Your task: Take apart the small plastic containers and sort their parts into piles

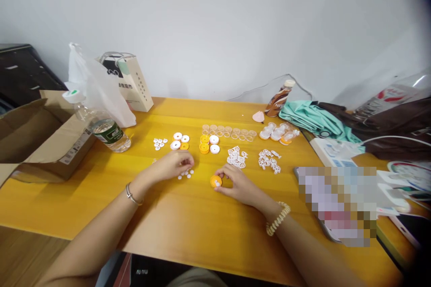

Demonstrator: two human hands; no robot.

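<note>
My right hand (237, 182) grips a round orange cap-like piece (213, 181) by its edge, with a small white part lying on it. Above a few small white discs (187, 174), my left hand (175, 164) is closed, thumb and fingers drawn together; whatever is between its fingertips is hidden. Behind the hands stand white and orange round pieces (214, 140) in two groups. A pile of white lattice-like parts (236, 158) lies beyond my right hand, and another pile of white parts (268, 160) is farther right. Small white knobs (159, 143) are gathered at the left.
A row of clear round cups (229, 132) runs along the back, with finished-looking clear-topped pieces (279, 132) beside it. A water bottle (109, 133) and cardboard box (67, 143) stand left. On the right are a brown drink bottle (278, 100), green cloth (313, 116) and a phone (332, 206).
</note>
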